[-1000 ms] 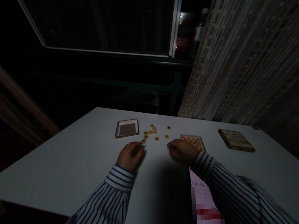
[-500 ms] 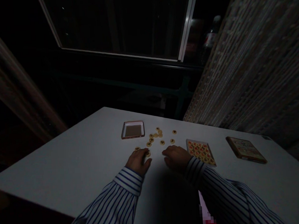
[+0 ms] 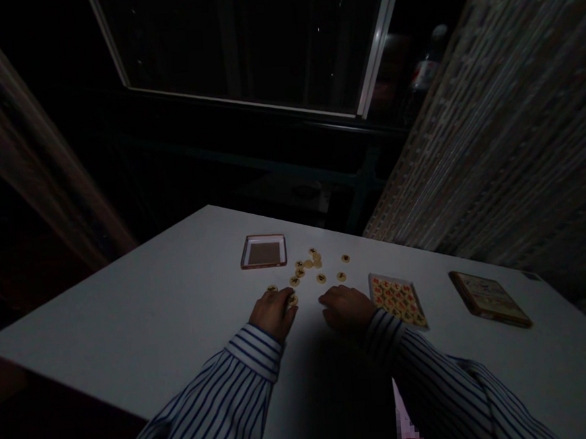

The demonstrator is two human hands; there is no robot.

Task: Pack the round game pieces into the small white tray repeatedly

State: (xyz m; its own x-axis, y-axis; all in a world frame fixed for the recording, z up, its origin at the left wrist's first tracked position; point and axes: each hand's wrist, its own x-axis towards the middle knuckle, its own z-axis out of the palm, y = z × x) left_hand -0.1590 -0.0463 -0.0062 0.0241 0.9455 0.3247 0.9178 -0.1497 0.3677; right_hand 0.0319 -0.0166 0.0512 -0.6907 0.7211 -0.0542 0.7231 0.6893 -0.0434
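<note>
My left hand (image 3: 272, 313) rests on the white table, its fingertips beside a round wooden piece (image 3: 292, 300) with a dark mark. Another piece (image 3: 272, 289) shows just past its knuckles. My right hand (image 3: 347, 307) lies on the table with thumb and forefinger apart and nothing between them. Beyond both hands several round pieces are scattered, one (image 3: 321, 279) just past the right fingers. Right of my right hand sits a shallow tray (image 3: 425, 317) filled with rows of red-marked and dark-marked pieces (image 3: 394, 297).
An open shallow box lid (image 3: 265, 265) lies at the table's far side. A flat closed box (image 3: 491, 297) is on the right. The white table (image 3: 145, 321) ends at a dark window area. A bottle (image 3: 424, 72) stands behind, by the beaded curtain (image 3: 447, 137).
The view has shifted slightly. My left thumb has come closer to my left fingers. My right hand and the pieces look much the same.
</note>
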